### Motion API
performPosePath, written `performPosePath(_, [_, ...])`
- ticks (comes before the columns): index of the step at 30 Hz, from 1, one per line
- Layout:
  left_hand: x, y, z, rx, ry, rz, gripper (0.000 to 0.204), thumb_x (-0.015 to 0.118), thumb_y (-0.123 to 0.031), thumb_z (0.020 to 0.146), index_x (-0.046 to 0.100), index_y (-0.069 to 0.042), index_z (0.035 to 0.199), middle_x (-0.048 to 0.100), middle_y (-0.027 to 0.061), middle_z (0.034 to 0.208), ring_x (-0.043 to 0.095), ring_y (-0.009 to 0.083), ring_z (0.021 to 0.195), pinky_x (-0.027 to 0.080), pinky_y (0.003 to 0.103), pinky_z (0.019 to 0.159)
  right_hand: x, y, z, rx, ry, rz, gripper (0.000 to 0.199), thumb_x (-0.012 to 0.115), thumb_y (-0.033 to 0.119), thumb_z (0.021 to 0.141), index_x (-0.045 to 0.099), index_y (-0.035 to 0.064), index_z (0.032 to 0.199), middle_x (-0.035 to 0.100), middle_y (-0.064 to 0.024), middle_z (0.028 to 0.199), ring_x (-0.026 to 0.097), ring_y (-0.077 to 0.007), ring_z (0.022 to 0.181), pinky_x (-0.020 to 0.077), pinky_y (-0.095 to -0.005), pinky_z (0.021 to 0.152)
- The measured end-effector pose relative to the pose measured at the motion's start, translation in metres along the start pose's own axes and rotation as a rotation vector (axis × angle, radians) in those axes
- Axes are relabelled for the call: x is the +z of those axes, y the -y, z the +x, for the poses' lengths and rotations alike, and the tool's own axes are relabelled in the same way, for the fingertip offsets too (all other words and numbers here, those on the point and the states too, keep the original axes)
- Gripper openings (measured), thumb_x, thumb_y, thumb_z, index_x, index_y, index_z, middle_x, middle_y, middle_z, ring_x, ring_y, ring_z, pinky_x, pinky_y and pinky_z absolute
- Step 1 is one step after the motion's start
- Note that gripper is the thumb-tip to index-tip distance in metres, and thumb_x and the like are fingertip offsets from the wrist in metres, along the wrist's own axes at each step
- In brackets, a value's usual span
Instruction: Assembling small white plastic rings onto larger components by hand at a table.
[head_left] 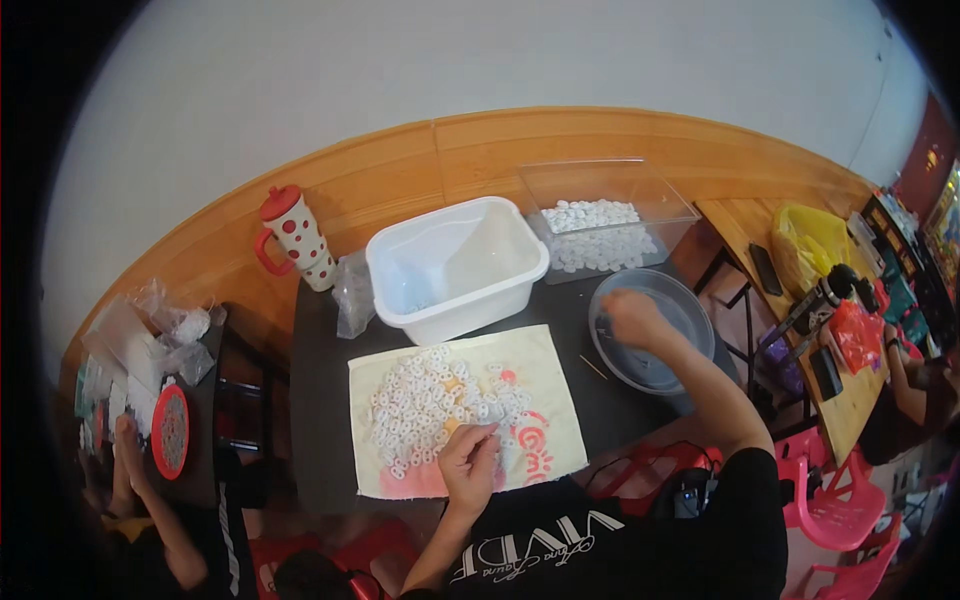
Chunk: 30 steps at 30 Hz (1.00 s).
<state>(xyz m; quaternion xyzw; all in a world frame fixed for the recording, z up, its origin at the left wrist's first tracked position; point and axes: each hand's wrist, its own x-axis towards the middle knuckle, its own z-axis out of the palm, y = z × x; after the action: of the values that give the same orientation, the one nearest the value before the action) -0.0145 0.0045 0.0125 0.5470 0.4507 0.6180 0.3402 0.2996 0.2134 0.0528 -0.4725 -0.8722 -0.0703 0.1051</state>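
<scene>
Black shirt (640, 545), left hand (472, 465) over towel (540, 365) longest sideways, right hand (635, 318) over tub (650, 365), grips curled, contents unclear

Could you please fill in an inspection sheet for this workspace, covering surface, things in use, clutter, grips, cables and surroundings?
Surface: dark table, with a cream cloth spread on it.
Things in use: white ring-shaped pieces on the cloth; white tub; clear box holding small white pieces; clear round basin.
Clutter: red-lidded tumbler; clear plastic bag; thin stick beside the basin.
Left grip: curled over the cloth's near edge; contents, if any, hidden.
Right grip: curled over the basin; contents, if any, hidden.
Cables: cannot tell for certain.
Surroundings: left, another person's hands by a red tray; right, a wooden table with a yellow bag, and a pink chair.
</scene>
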Motion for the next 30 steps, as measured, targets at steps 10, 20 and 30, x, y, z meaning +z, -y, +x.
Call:
performPosePath(10, [-0.001,0.003,0.003,-0.013,-0.026,0.019,0.023,0.061,0.008,0.086,0.066,0.005,0.108,0.062,0.0091,0.084,0.059,0.0135,0.071,0.046,0.025,0.063,-0.051,0.157,-0.035,0.049,-0.116,1.456,0.012,0.063,-0.01,0.085,0.067,-0.0018,0.093,0.061,-0.0058,0.091,0.058,-0.0122,0.088,0.0454,-0.0253,0.077])
performPosePath(20, [0.001,0.009,-0.005,-0.09,0.001,-0.172,0.031,0.059,0.005,0.093,0.06,0.004,0.124,0.062,0.0069,0.096,0.061,0.0111,0.08,0.051,0.024,0.072,-0.005,0.211,-0.033,0.026,-0.011,1.597,0.014,0.061,-0.01,0.089,0.066,-0.0022,0.1,0.063,-0.0062,0.093,0.06,-0.0111,0.087,0.0484,-0.0239,0.077])
performPosePath(30, [0.0,0.006,-0.004,-0.09,-0.015,-0.198,0.035,0.058,0.008,0.092,0.06,0.003,0.126,0.061,0.0059,0.096,0.061,0.0099,0.081,0.051,0.023,0.072,-0.011,0.209,-0.033,-0.09,-0.001,1.431,0.016,0.063,-0.011,0.087,0.066,-0.0015,0.1,0.063,-0.0071,0.09,0.058,-0.0127,0.081,0.0458,-0.0241,0.07])
